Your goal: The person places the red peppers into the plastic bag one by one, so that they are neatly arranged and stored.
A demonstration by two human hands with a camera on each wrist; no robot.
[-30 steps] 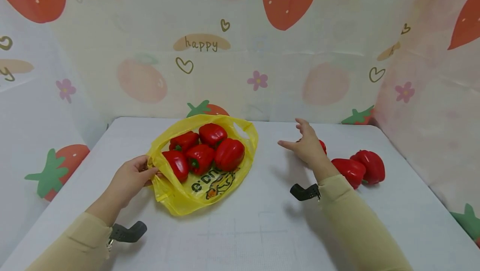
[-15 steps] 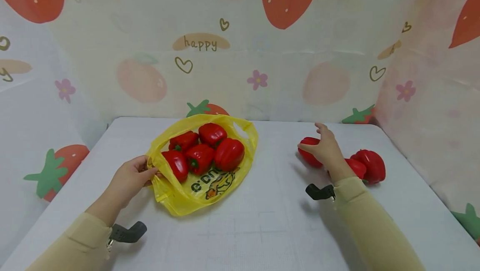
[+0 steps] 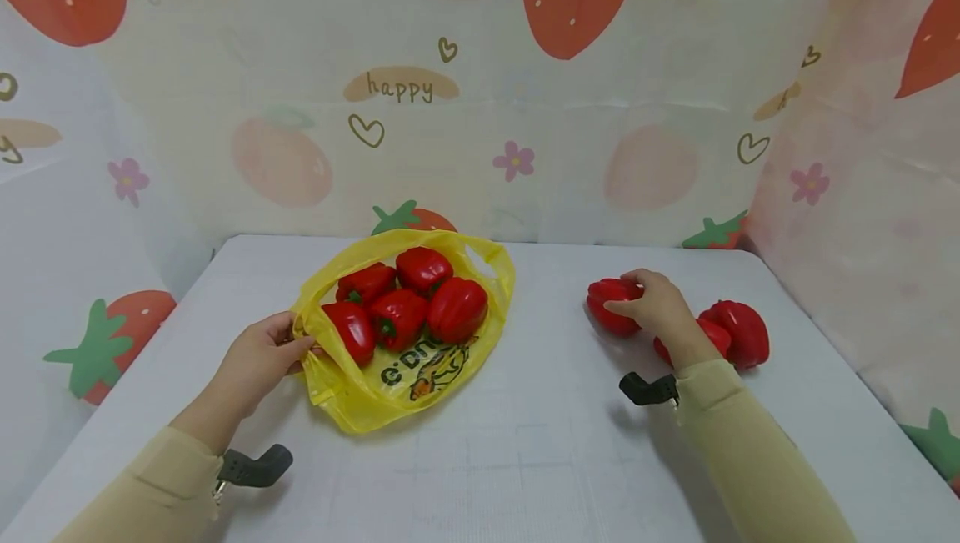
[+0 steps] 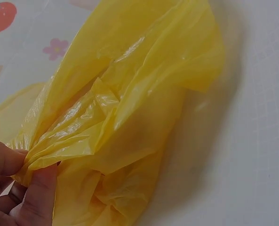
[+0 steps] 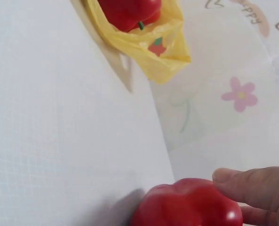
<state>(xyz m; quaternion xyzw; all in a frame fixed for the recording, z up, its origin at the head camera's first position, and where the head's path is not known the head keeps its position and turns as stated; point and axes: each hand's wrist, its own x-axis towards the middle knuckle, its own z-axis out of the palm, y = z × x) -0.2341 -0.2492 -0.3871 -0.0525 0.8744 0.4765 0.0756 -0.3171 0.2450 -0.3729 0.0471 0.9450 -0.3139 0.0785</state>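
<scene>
On the left, my left hand (image 3: 251, 364) pinches the rim of a yellow plastic bag (image 3: 341, 405); the left wrist view shows the crumpled bag (image 4: 144, 103) between thumb and fingers (image 4: 39, 193). Several red bell peppers (image 3: 459, 311) lie inside its open mouth. At the right, my right hand (image 3: 666, 316) grips another red bell pepper (image 3: 604, 303), thumb in front and fingers over its far side. In the right wrist view the thumb (image 5: 247, 186) touches that pepper (image 5: 184, 207) at its upper right; the lower part is cut off.
Right of my right hand stands a red bell pepper (image 3: 744, 334), with another pepper (image 3: 717, 336) touching it, partly hidden by the hand. Everything rests on a white table (image 3: 480, 476), backed by a strawberry-print curtain (image 3: 480, 151).
My right hand has moved right and down onto the leftmost loose pepper, its fingers closing around it. That pepper has tilted slightly leftward. My left hand and the bag have stayed put.
</scene>
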